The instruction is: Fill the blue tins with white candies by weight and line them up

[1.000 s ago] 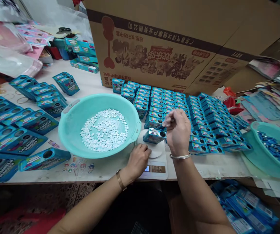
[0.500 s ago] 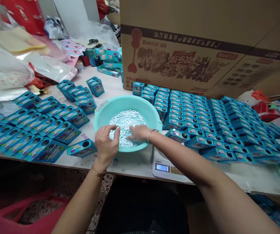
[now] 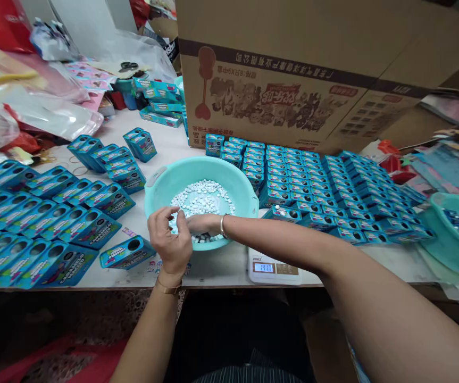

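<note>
A turquoise basin (image 3: 249, 191) holding many small white candies (image 3: 203, 192) stands at the table's middle. At its near left rim is my left hand (image 3: 169, 239), fingers curled and thumb drawn close to the forefinger; what it holds, if anything, I cannot make out. My right hand (image 3: 205, 224) reaches into the basin among the candies, its fingertips hidden behind my left hand. Just left of my left hand lies a blue candy box (image 3: 127, 251) with a round hole. Another blue box (image 3: 283, 213), with white candies on top, stands right of the basin beyond my right forearm.
A lit digital scale (image 3: 273, 270) sits at the front edge. Rows of blue boxes (image 3: 53, 223) fill the left, with many more boxes (image 3: 309, 175) on the right. A big cardboard carton (image 3: 277, 69) rises behind. Another turquoise basin (image 3: 432, 234) stands far right.
My right hand has moved left through the candies, close to my left hand. My left thumb and forefinger have drawn nearer each other. The view has shifted to the right, and the scale's reading has changed.
</note>
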`<state>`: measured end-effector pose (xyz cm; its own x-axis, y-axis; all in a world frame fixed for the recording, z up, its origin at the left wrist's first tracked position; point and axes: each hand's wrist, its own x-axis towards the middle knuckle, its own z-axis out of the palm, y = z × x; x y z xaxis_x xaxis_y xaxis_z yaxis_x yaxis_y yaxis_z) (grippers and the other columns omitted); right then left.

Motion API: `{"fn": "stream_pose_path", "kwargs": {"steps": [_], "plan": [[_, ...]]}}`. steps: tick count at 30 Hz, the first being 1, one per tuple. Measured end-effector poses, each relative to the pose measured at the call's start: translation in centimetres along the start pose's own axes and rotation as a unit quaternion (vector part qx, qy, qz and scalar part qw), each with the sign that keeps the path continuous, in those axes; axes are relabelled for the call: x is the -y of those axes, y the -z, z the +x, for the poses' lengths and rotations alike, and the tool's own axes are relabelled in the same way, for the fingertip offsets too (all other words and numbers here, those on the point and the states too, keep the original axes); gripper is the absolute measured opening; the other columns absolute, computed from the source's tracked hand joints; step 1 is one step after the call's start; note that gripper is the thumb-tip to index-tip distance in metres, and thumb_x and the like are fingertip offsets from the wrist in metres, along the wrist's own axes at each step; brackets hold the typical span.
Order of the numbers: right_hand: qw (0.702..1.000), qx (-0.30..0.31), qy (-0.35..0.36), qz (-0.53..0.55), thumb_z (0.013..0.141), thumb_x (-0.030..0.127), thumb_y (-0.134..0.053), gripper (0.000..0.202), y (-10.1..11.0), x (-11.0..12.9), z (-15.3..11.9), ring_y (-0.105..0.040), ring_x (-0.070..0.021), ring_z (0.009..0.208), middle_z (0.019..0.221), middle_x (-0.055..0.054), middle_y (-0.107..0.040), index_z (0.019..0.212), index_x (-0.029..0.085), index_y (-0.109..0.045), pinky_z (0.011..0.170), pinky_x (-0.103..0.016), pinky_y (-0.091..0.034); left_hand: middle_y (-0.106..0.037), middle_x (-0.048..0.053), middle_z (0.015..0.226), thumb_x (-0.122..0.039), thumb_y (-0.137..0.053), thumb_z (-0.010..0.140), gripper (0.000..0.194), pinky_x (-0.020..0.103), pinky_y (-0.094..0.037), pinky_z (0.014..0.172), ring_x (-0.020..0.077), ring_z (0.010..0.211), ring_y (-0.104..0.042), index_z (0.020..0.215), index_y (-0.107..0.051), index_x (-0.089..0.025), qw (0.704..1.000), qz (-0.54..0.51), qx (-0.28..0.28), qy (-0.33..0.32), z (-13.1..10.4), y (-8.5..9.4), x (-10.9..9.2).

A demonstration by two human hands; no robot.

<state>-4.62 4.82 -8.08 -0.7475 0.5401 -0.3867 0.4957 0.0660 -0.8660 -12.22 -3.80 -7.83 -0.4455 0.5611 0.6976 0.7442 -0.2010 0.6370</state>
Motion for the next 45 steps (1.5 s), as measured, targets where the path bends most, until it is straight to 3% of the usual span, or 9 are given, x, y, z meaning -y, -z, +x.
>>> {"fn": "stream_pose_path", "kwargs": {"steps": [4,7,13,16,20,24,31,35,45], "plan": [[0.989,0.002,-0.049,0.138,0.09,0.03,-0.042,0.019,2.2,0.9,-1.3,-0.033,-0.0079,0.041,0.058,0.005,-0.039,0.073,0.021,-0.042,0.036,-0.016,-0.028,-0.062,0.008,0.096,-0.022,-0.057,0.092,0.008,0.028,-0.047,0.066,0.0186,0.091,-0.06,0.095,-0.062,-0.016,0.999,-0.021,-0.027,0.005,-0.1,0.3,-0.1],[0.953,-0.036,-0.027,0.299,0.095,0.029,-0.028,0.021,3.8,1.8,-2.8,-0.037,-0.0068,0.044,0.065,0.004,-0.043,0.082,0.021,-0.041,0.037,-0.013,-0.028,-0.062,0.008,0.096,-0.021,-0.058,0.09,0.007,0.029,-0.047,0.066,0.0193,0.092,-0.061,0.094,-0.061,-0.017,0.999,-0.025,-0.031,-0.004,-0.1,0.4,0.0],[0.682,-0.144,0.014,0.717,0.099,0.032,-0.031,0.027,4.6,2.9,-5.4,-0.049,-0.0101,0.051,0.061,0.004,-0.042,0.078,0.02,-0.042,0.041,-0.015,-0.04,-0.062,0.009,0.1,-0.018,-0.058,0.088,0.015,0.034,-0.05,0.074,0.0235,0.098,-0.061,0.103,-0.063,-0.017,0.999,-0.028,0.008,-0.016,0.2,0.9,0.4],[0.618,-0.175,0.083,0.762,0.1,0.031,-0.034,0.029,5.8,3.1,-8.6,-0.033,-0.0079,0.043,0.056,0.007,-0.032,0.073,0.021,-0.039,0.034,-0.012,-0.024,-0.063,0.009,0.106,-0.02,-0.066,0.085,0.03,0.038,-0.052,0.083,0.0245,0.1,-0.061,0.114,-0.061,-0.017,0.999,-0.045,0.02,-0.021,0.2,1.5,-1.0],[0.605,-0.322,0.176,0.706,0.097,0.032,-0.045,0.025,8.4,1.6,-15.3,-0.024,-0.006,0.041,0.06,0.007,-0.036,0.074,0.021,-0.042,0.033,-0.013,-0.018,-0.065,0.008,0.107,-0.021,-0.07,0.084,0.04,0.039,-0.054,0.088,0.0228,0.1,-0.064,0.121,-0.056,-0.02,0.977,-0.145,0.13,-0.085,-1.1,0.3,-5.9],[0.57,-0.483,0.206,0.632,0.091,0.03,-0.054,0.023,10.5,-1.6,-20.4,-0.026,-0.0039,0.04,0.064,0.006,-0.042,0.074,0.02,-0.044,0.034,-0.013,-0.02,-0.062,0.013,0.125,-0.027,-0.068,0.087,0.056,0.044,-0.051,0.098,0.0269,0.116,-0.059,0.137,-0.044,-0.02,0.923,-0.189,0.295,-0.16,-2.8,-4.9,-11.2],[0.561,-0.588,0.196,0.549,0.083,0.046,-0.066,0.035,10.8,-5.2,-21.2,-0.042,-0.0088,0.048,0.059,0.008,-0.038,0.071,0.022,-0.043,0.045,-0.02,-0.04,-0.062,0.012,0.125,-0.033,-0.079,0.076,0.056,0.054,-0.043,0.101,0.032,0.119,-0.054,0.126,-0.056,-0.02,0.884,-0.106,0.429,-0.151,-3.6,-13.2,-14.1],[0.562,-0.593,0.211,0.537,0.079,0.05,-0.069,0.04,10.3,-5.6,-20.5,-0.044,-0.0095,0.051,0.058,0.007,-0.039,0.067,0.022,-0.044,0.05,-0.022,-0.044,-0.067,0.006,0.103,-0.025,-0.074,0.079,0.031,0.04,-0.05,0.088,0.0246,0.101,-0.061,0.109,-0.066,-0.021,0.869,-0.145,0.457,-0.124,-3.9,-13.9,-14.1],[0.582,-0.606,0.23,0.49,0.078,0.04,-0.066,0.028,9.7,-5.7,-19.8,-0.04,-0.0079,0.048,0.056,0.007,-0.038,0.068,0.021,-0.049,0.047,-0.02,-0.036,-0.067,0.006,0.098,-0.02,-0.071,0.08,0.027,0.038,-0.05,0.084,0.0241,0.096,-0.061,0.107,-0.069,-0.02,0.877,-0.138,0.445,-0.113,-4.1,-13.6,-14.3]]}}
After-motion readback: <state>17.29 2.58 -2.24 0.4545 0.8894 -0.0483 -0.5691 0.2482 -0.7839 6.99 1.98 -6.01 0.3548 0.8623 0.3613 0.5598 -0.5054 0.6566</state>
